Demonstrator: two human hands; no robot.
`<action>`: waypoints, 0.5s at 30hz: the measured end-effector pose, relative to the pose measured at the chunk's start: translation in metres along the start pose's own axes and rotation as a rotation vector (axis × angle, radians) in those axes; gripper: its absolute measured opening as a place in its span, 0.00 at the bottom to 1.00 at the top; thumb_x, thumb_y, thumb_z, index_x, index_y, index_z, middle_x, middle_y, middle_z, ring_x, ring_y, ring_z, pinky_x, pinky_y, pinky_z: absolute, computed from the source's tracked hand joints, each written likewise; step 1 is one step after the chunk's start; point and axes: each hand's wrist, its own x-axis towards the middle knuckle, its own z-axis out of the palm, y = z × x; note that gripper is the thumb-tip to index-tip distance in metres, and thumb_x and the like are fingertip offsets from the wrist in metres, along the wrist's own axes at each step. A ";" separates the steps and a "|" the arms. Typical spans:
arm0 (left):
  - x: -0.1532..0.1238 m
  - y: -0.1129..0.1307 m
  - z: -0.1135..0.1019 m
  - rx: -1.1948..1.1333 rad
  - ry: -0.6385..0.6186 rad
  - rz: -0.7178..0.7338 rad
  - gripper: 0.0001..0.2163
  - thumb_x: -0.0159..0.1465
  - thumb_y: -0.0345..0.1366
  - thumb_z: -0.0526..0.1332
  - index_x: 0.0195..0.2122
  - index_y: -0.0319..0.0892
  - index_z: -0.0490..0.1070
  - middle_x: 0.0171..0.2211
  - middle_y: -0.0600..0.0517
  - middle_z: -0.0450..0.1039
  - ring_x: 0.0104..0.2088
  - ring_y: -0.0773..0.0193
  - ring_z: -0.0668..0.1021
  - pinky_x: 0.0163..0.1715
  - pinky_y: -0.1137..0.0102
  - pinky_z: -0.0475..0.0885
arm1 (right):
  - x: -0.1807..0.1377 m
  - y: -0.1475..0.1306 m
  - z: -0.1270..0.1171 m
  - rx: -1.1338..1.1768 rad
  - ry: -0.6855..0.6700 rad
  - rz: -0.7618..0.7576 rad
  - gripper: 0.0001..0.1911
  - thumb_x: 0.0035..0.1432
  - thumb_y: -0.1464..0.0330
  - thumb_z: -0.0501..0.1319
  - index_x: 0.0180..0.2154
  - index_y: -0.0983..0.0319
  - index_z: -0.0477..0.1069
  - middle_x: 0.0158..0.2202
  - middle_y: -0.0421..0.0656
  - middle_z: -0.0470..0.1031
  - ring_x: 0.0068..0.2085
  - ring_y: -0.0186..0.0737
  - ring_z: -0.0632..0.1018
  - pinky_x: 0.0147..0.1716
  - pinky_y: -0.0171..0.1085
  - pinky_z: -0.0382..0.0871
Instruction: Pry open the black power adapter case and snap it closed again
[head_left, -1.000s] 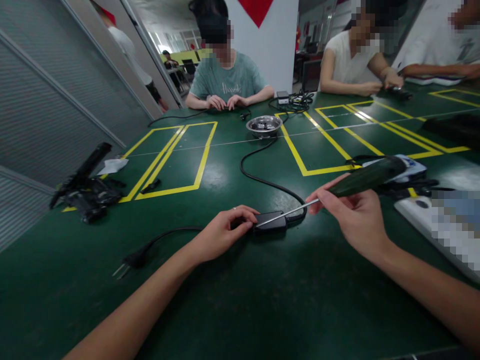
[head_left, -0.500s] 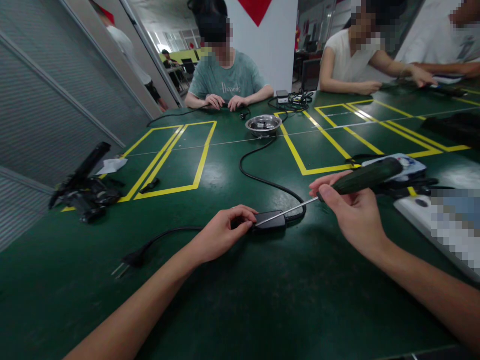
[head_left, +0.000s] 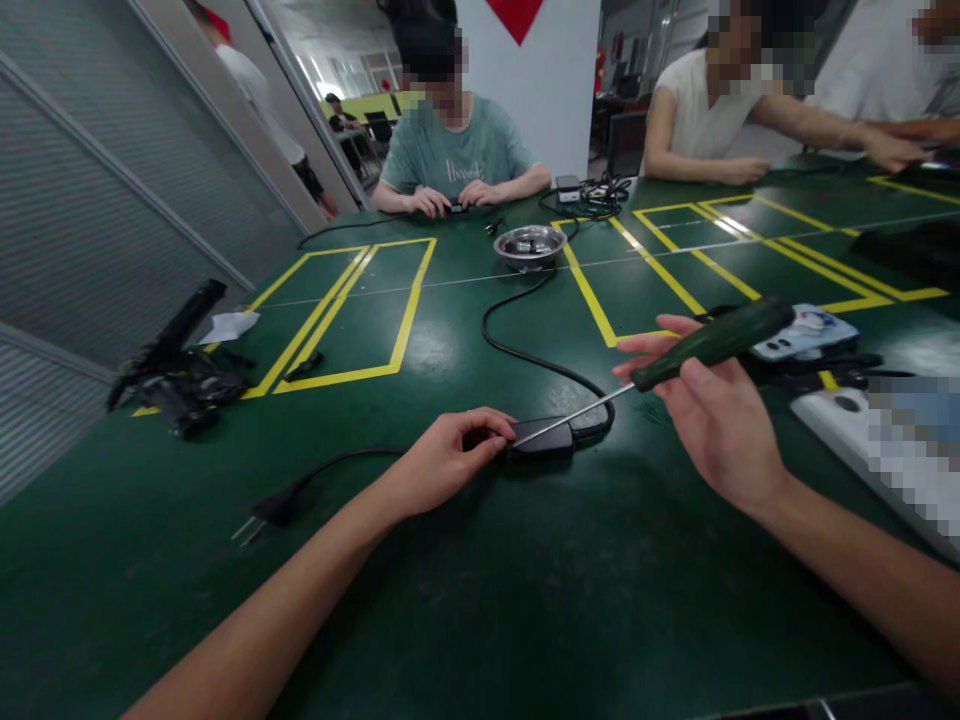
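My R hand [head_left: 724, 435] holds screwdriver [head_left: 712, 343] w/ fingers fanned wider than b4, prob. less push, L hand [head_left: 448, 465] pinching adapter [head_left: 549, 447] well in from near edge of table [head_left: 525, 620]

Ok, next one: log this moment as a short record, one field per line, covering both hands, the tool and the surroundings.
Left hand: gripping the left end of the black box
Right hand: holding the green-handled screwdriver, fingers loosely spread
Screwdriver shaft: slanting down across the box
Tip: at the box's left end, beside the left hand; exact contact unclear
Right cord: curves away from the box's right end
Left cord: runs from behind the left hand to a two-pin plug
Beyond: metal bowl, small items inside
Surface: green table with yellow lines
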 end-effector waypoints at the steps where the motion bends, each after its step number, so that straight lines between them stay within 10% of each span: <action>1: 0.000 0.000 0.000 0.001 -0.001 -0.001 0.07 0.65 0.36 0.56 0.39 0.41 0.73 0.51 0.48 0.72 0.51 0.57 0.74 0.54 0.60 0.67 | 0.000 -0.001 0.000 0.014 -0.005 -0.005 0.15 0.61 0.61 0.59 0.49 0.53 0.67 0.47 0.43 0.75 0.45 0.42 0.77 0.52 0.49 0.68; 15: -0.001 -0.001 0.000 0.011 0.011 0.008 0.07 0.65 0.36 0.56 0.39 0.41 0.73 0.51 0.48 0.73 0.52 0.57 0.74 0.54 0.58 0.68 | 0.002 -0.003 -0.003 -0.140 0.065 -0.011 0.10 0.58 0.62 0.63 0.42 0.54 0.70 0.44 0.42 0.76 0.43 0.40 0.77 0.49 0.46 0.71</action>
